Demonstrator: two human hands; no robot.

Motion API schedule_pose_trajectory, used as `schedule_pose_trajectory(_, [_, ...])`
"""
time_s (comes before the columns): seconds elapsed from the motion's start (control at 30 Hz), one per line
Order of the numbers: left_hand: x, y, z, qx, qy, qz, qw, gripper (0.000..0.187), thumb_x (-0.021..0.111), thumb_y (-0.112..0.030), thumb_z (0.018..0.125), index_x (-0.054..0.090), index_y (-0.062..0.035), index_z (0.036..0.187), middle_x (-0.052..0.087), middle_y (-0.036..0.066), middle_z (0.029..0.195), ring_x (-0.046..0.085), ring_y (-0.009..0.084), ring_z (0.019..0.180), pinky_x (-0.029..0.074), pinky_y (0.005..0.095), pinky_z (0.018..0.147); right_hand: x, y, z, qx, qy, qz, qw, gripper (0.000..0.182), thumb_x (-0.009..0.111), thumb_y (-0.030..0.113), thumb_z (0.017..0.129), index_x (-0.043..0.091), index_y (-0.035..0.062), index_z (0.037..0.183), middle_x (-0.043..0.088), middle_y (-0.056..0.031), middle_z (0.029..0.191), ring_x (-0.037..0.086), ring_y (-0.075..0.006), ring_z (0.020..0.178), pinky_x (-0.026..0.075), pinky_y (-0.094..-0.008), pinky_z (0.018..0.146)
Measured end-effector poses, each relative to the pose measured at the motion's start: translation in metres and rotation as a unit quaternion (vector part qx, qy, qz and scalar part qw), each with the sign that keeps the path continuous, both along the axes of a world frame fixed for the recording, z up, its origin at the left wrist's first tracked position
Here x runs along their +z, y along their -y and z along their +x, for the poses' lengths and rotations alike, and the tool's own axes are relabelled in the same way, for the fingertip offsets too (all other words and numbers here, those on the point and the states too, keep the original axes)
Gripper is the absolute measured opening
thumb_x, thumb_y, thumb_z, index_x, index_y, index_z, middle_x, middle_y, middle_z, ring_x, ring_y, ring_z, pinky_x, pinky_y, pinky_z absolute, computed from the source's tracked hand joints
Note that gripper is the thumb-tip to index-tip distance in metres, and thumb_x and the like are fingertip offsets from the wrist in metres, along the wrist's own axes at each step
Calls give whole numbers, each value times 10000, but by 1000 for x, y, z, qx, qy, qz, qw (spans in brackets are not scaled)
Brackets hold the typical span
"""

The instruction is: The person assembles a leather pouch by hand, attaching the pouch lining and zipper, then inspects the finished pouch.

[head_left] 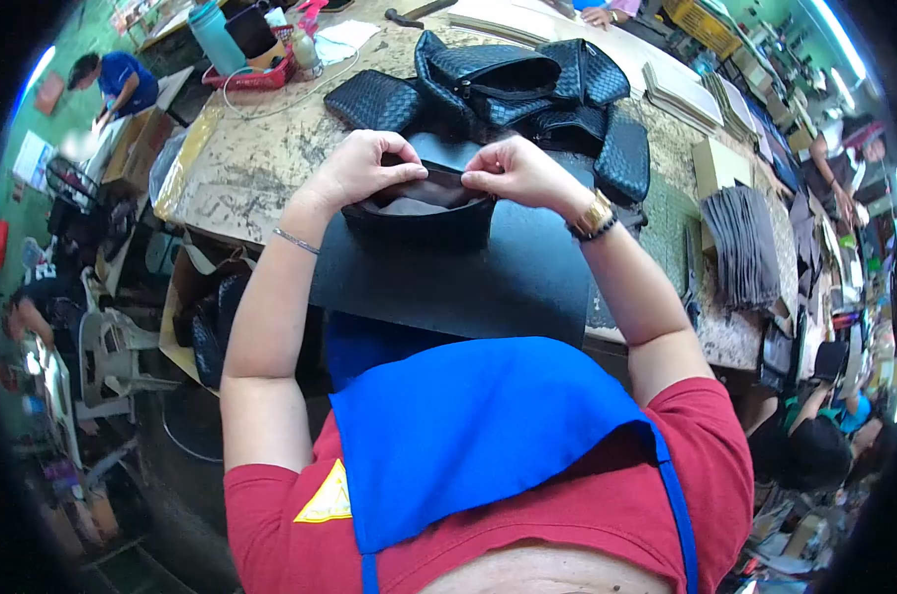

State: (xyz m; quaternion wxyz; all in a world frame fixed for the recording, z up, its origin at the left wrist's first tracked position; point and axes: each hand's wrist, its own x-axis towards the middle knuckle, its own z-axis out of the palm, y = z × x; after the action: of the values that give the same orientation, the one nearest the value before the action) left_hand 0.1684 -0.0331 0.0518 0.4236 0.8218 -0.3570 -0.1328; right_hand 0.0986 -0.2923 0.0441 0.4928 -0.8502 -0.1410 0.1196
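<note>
A black pouch [419,233] with a grey lining stands on a black mat [527,277] at the table's near edge, its mouth spread so the inside shows. My left hand [369,168] pinches its upper edge on the left between thumb and fingers. On the right side, my right hand [522,176] grips the same rim in a pinch. Just beyond my hands lies a pile of black woven-pattern pouches [592,74], one with an unzipped opening toward me.
At the back left, a red basket [260,77] and a teal bottle [216,38] stand on the worn table [240,183]. To the right are stacked dark strips [740,247] and flat sheets [681,97]. A hammer [419,14] lies at the back. Other people work on both sides.
</note>
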Motion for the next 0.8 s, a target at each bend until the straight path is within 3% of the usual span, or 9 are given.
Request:
schedule_pose_trajectory(0.17, [12, -14, -16, -15, -40, 8, 999, 155, 768, -154, 853, 719, -7, 866, 685, -5, 791, 594, 58, 755, 494, 247, 707, -4, -12, -38, -3, -76, 94, 993, 179, 662, 176, 920, 685, 1, 891, 643, 19, 689, 561, -36, 609, 448, -226, 543])
schedule_pose_trajectory(0.37, [12, -17, -24, -19, -33, -8, 999, 152, 771, -157, 849, 720, -14, 860, 684, -2, 781, 593, 56, 750, 491, 243, 699, 4, -22, -47, -26, -37, 58, 997, 216, 696, 197, 899, 702, -13, 955, 698, -32, 763, 594, -45, 669, 469, -233, 574])
schedule_pose_trajectory(0.47, [12, -16, -27, -26, -4, -9, 1000, 207, 785, -215, 831, 747, -18, 883, 716, 57, 772, 626, 88, 721, 516, 265, 703, -8, -20, -41, -15, -33, 61, 997, 237, 715, 213, 891, 711, -13, 964, 704, -38, 771, 596, -51, 679, 479, -242, 589])
schedule_pose_trajectory(0.57, [12, -16, -30, -21, -2, 6, 1000, 156, 777, -156, 837, 716, -13, 854, 692, 14, 791, 607, 73, 761, 494, 247, 712, -13, -23, -38, -11, -18, 65, 998, 246, 716, 215, 890, 716, -17, 974, 706, -44, 774, 603, -60, 684, 493, -250, 608])
schedule_pose_trajectory(0.8, [12, -19, -30, -10, -7, 0, 1000, 138, 770, -133, 842, 719, -6, 866, 705, 37, 850, 630, 100, 818, 504, 262, 762, -6, -26, -40, -27, 4, 56, 998, 236, 707, 209, 897, 726, -17, 963, 709, -40, 765, 612, -66, 685, 504, -256, 621])
